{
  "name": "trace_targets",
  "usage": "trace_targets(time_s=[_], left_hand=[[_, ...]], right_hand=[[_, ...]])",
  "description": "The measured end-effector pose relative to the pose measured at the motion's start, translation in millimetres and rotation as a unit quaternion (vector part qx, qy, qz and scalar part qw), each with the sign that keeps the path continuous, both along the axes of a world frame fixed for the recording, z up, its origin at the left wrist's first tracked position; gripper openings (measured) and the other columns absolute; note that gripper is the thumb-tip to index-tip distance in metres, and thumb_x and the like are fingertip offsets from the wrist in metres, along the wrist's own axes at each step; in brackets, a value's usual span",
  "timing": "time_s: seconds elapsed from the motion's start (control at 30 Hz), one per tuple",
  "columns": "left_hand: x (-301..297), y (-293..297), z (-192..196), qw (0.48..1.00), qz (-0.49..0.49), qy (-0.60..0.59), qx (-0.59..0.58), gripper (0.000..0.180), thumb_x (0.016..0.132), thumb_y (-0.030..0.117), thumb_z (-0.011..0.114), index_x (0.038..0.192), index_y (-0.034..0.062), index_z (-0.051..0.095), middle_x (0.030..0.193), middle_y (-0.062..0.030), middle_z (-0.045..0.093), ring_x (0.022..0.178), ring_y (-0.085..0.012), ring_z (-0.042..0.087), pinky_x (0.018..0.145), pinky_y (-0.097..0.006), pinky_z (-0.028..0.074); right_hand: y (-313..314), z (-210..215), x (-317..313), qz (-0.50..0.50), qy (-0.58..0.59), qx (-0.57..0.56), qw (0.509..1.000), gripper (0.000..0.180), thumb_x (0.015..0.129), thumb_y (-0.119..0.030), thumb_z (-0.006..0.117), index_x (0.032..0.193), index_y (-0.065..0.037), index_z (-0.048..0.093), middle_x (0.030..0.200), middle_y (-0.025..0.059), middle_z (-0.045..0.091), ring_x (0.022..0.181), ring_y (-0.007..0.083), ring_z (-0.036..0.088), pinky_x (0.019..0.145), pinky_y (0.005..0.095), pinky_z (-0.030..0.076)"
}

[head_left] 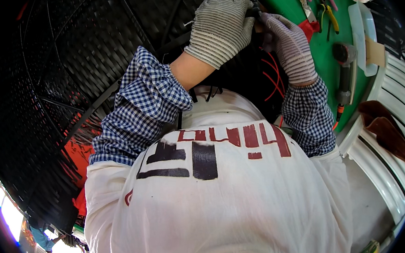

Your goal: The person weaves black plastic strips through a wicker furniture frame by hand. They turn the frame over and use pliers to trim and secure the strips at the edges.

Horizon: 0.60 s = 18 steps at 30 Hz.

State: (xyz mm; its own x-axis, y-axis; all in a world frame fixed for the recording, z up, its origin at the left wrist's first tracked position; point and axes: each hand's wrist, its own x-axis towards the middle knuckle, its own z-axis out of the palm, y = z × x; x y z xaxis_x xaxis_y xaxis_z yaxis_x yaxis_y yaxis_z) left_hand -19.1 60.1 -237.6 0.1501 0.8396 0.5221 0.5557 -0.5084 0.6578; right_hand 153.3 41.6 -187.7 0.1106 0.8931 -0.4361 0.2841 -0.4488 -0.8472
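A large black woven wicker piece (90, 48) made of flat strips fills the left and upper part of the view. My left hand (221, 29), in a grey striped knit glove, lies over its edge with the fingers curled and closed on the black woven edge. Close beside it my right hand (290, 50), gloved the same way, is closed in a pinch at the dark end near the left thumb. What sits between those right fingertips is too hidden to name. Red cords (275, 77) hang just below the right hand.
On the green surface (322, 55) at right lie pliers with yellow handles (332, 19), a metal-bladed tool (307, 9), and a black air tool (344, 73) with an orange hose. Beyond are a clear plastic tray (363, 36), white ribbed panels (397, 93) and a brown leather-like piece (385, 130).
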Motion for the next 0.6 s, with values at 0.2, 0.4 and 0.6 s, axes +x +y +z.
trace_targets(time_s=[0.2,0.4,0.6], left_hand=[[9.0,-4.1,0.6,0.998,0.025,-0.004,-0.052,0.03,0.078,0.016,0.079,0.101,0.0047,0.064,0.096,-0.0147,0.062,0.093,-0.0357,0.064,0.082,-0.047,0.053],[16.7,-5.7,-0.7,0.998,0.026,0.011,-0.057,0.031,0.079,0.017,0.08,0.102,0.0048,0.064,0.096,-0.0147,0.063,0.093,-0.0357,0.064,0.081,-0.046,0.054],[19.7,-7.8,3.5,0.997,0.02,0.011,-0.074,0.03,0.079,0.016,0.079,0.102,0.0045,0.064,0.096,-0.0145,0.063,0.092,-0.0357,0.064,0.081,-0.046,0.054]], right_hand=[[-2.0,-19.1,7.5,-0.049,0.154,0.041,0.986,0.022,0.095,-0.021,0.074,0.105,-0.001,0.072,0.075,0.0004,0.063,0.062,0.0101,0.058,0.056,0.0244,0.048],[1.6,-17.7,8.8,-0.03,0.089,0.053,0.994,0.028,0.101,-0.023,0.064,0.114,0.002,0.069,0.08,0.0046,0.067,0.062,0.0102,0.057,0.056,0.0228,0.045],[-4.9,-15.9,18.6,-0.042,0.121,0.033,0.991,0.024,0.096,-0.023,0.073,0.107,-0.001,0.07,0.075,0.0005,0.061,0.06,0.0099,0.057,0.053,0.0235,0.047]])
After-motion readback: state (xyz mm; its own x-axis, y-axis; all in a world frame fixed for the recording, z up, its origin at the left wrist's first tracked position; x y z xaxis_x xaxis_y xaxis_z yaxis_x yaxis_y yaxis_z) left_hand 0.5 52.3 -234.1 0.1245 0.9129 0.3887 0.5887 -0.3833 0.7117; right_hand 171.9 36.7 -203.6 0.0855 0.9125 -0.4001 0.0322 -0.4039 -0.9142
